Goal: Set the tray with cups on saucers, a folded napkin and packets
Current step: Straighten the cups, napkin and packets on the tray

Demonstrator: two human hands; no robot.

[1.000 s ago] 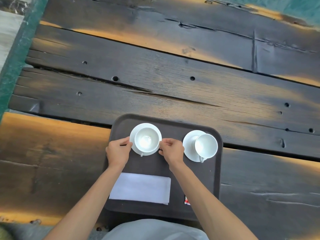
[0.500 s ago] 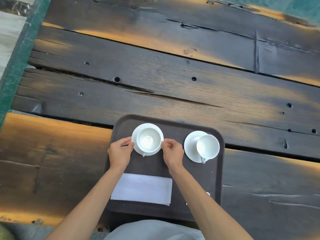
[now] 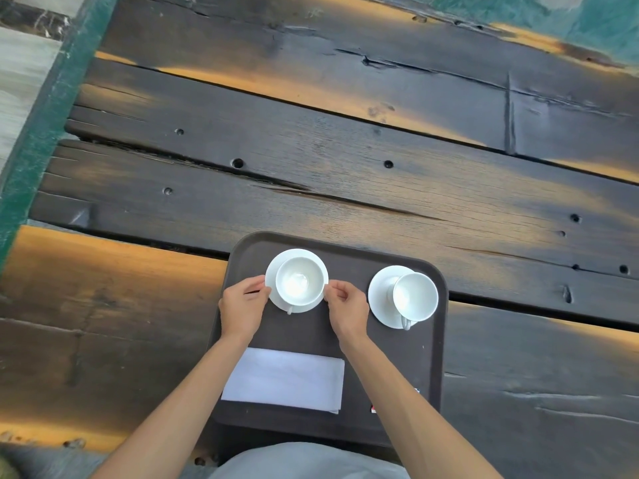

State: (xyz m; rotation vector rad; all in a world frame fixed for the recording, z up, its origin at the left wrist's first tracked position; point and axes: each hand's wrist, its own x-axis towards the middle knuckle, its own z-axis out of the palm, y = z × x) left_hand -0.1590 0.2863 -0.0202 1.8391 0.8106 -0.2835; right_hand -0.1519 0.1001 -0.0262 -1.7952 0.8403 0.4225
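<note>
A dark brown tray (image 3: 349, 261) lies on the wooden table. At its far left a white cup (image 3: 299, 281) stands on a white saucer (image 3: 318, 262). My left hand (image 3: 243, 305) pinches the saucer's left rim and my right hand (image 3: 347, 307) pinches its right rim. A second white cup (image 3: 415, 297) rests on its saucer (image 3: 380, 288) at the tray's far right, handle toward me. A folded white napkin (image 3: 285, 378) lies on the near part of the tray. A red and white packet (image 3: 374, 407) peeks out beside my right forearm, mostly hidden.
The table (image 3: 345, 167) is made of dark, weathered planks with cracks, gaps and small holes. A green painted edge (image 3: 45, 108) runs along its left side. The tray's near edge sits close to my body.
Both hands stay on the left saucer's rims. The saucer with its cup has shifted slightly away from me and to the right on the tray.
</note>
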